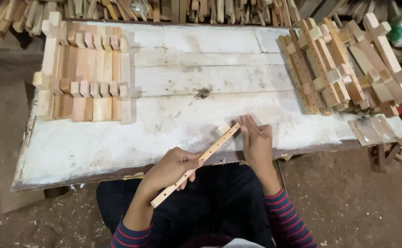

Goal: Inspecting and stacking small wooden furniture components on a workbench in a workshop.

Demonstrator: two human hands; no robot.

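Observation:
My left hand point(171, 167) grips a long thin wooden strip point(210, 154) with a row of small holes, held slanted over the near edge of the white worktable point(164, 124). The strip's far end carries a small wooden block point(222, 129) resting on the table. My right hand point(255, 140) lies flat with fingers extended, pressing against the strip's far end beside the block.
A neat stack of assembled wooden pieces point(86, 78) covers the table's left part. A pile of drilled strips with blocks point(343, 64) lies at the right. Loose wood sticks point(164, 9) line the far edge. Small board pieces point(377, 128) sit at the right corner.

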